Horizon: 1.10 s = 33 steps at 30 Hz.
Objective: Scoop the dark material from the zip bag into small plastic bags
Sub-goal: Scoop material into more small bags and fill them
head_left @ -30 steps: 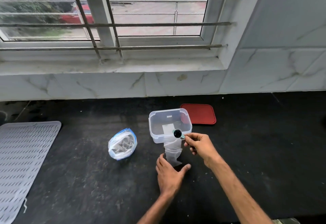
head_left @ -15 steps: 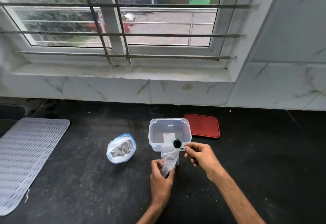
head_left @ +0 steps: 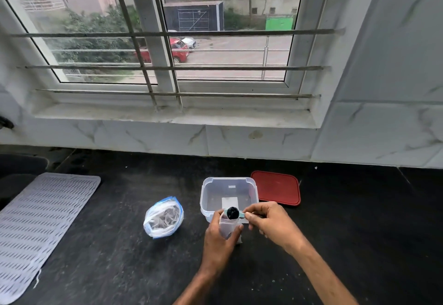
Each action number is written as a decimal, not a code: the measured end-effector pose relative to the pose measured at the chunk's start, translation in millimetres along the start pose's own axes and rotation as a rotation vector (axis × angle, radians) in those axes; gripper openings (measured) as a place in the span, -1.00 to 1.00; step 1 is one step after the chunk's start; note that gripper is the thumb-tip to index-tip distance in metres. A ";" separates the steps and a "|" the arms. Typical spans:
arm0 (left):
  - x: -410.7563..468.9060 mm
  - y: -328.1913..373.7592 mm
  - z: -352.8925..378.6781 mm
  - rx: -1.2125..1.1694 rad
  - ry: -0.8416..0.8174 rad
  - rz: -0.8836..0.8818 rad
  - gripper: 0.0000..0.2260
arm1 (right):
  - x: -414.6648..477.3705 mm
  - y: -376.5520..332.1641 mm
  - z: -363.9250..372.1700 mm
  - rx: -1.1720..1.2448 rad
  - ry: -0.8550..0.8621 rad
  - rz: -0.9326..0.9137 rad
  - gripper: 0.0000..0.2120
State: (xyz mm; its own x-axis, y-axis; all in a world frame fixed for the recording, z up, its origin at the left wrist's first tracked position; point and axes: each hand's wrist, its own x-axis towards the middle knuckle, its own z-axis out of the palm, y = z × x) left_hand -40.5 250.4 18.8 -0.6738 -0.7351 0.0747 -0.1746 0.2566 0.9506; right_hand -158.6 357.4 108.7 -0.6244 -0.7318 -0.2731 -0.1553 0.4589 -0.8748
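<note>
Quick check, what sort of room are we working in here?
Probably a home kitchen: a black stone countertop under a barred window, marble-look wall tiles, and a grey perforated mat at the left.

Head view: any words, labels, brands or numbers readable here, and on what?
None can be read.
Clear container, white patch on its floor: too blurred to tell.
Its far wall, small white patch: too small.
Zip bag: no legible print.

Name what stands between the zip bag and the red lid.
The open clear plastic container stands between the zip bag and red lid, seen in the head view.
</note>
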 end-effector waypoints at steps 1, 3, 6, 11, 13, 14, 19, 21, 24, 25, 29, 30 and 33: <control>1.9 0.9 1.2 -0.016 -0.022 -0.003 -0.68 | 0.9 -2.0 -1.9 -0.061 0.016 -0.024 -0.90; 3.5 5.3 3.0 -0.074 -0.082 -0.021 -0.70 | 1.5 -7.2 -3.8 -0.246 0.051 -0.078 -0.88; 6.7 6.9 6.2 -0.175 -0.173 -0.068 -0.69 | -0.3 -18.0 -3.1 -0.521 0.125 -0.172 -0.84; 15.5 5.3 5.0 -0.277 -0.264 -0.108 -0.68 | 3.8 -23.1 1.0 -0.627 0.206 -0.306 -0.83; 19.5 5.4 2.5 -0.314 -0.279 -0.133 -0.60 | 6.1 -20.6 2.2 -0.617 0.223 -0.297 -0.83; 21.5 5.5 1.0 -0.311 -0.281 -0.129 -0.58 | 6.5 -19.1 3.1 -0.611 0.229 -0.290 -0.83; 28.8 10.3 -8.5 -0.239 -0.294 -0.052 -0.56 | 8.4 -14.1 10.5 -0.531 0.256 -0.253 -0.79; 29.8 11.8 -11.1 -0.221 -0.298 -0.034 -0.58 | 10.4 -12.4 13.5 -0.509 0.255 -0.227 -0.80; 30.8 13.3 -13.1 -0.217 -0.291 -0.029 -0.59 | 9.4 -8.9 18.7 -0.411 0.261 -0.199 -0.81; 32.2 13.7 -14.9 -0.218 -0.280 -0.032 -0.60 | 9.7 -7.7 20.3 -0.386 0.271 -0.196 -0.81; 33.1 15.0 -18.9 -0.205 -0.295 -0.021 -0.62 | 7.4 -0.9 23.1 -0.265 0.335 -0.197 -0.84; 33.5 14.9 -20.3 -0.204 -0.297 -0.016 -0.62 | 5.5 -1.7 21.6 -0.174 0.353 -0.191 -0.87; 34.1 11.8 -21.5 -0.182 -0.295 -0.004 -0.68 | -2.4 3.3 14.8 0.237 0.368 -0.089 -0.92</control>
State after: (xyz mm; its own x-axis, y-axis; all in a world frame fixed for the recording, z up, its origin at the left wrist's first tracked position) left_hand -50.1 214.9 39.0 -0.8568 -0.5156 0.0057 -0.0648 0.1187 0.9908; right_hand -146.3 353.2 100.6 -0.8543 -0.5152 -0.0695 -0.0677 0.2427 -0.9677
